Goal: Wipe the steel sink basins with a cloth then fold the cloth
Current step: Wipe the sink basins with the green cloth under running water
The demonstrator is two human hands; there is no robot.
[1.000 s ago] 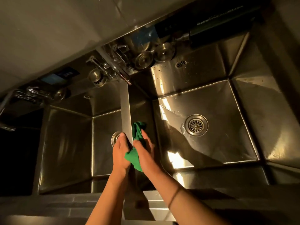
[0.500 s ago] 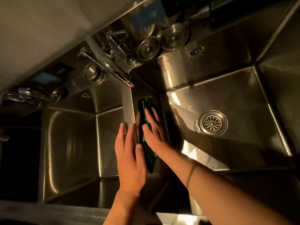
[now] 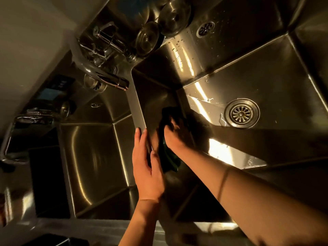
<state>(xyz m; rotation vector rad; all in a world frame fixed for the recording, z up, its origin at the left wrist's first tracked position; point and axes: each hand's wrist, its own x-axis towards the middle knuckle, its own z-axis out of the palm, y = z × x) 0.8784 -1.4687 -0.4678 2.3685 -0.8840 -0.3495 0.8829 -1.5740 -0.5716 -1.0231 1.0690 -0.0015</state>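
The cloth (image 3: 168, 158) is gripped by the right hand (image 3: 177, 137), whose fingers are curled round its bunched upper part; the rest hangs below the palm. The cloth is pressed against the side of the divider (image 3: 136, 103) that faces the right basin (image 3: 276, 82), low down near where that wall meets the floor. The left hand (image 3: 147, 167) is laid along the divider's top edge with fingers straight and the thumb on the right-hand face. Nothing is held in it, and it is judged to serve as a brace.

The wiping step is judged to be in hand, not finished. Droplets (image 3: 177, 44) are seen on the back wall of the right basin, and a wet smear lies just beside the drain (image 3: 241, 113), so that wall and the floor are taken to be left to wipe. Whether the left basin (image 3: 92, 157) has been wiped cannot be told: its steel is dim and no water is made out on it. The fold has not been begun; the cloth is crumpled and dark, and its edges cannot be traced. The first part of the task is thought to be under way, with the folding wholly left.
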